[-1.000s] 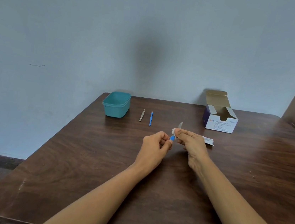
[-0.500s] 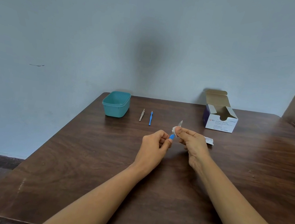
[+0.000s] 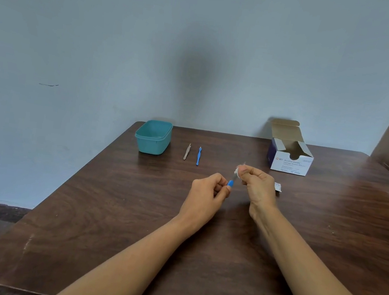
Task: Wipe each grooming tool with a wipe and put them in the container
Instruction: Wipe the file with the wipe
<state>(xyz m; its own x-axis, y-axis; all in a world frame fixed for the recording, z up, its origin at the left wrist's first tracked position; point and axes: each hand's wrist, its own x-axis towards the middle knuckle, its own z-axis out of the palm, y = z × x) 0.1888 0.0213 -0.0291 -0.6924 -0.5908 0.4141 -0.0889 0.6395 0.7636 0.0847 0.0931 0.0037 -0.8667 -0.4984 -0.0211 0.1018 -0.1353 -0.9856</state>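
Observation:
My left hand (image 3: 209, 189) pinches the blue handle of a small grooming tool (image 3: 230, 182) above the table's middle. My right hand (image 3: 256, 188) pinches a white wipe (image 3: 236, 171) around the tool's metal end, and only the tip pokes out past the wipe. A teal container (image 3: 153, 137) stands open at the back left. Beside it lie metal tweezers (image 3: 187, 151) and a second blue-handled tool (image 3: 198, 156).
An open box of alcohol swabs (image 3: 289, 162) stands at the back right of the brown wooden table (image 3: 130, 225). A torn wipe wrapper (image 3: 278, 187) lies just behind my right hand. The wall runs along the table's far edge.
My right hand has slid the wipe up along the tool toward its tip, baring more of the shaft near the blue handle. My left hand has stayed put.

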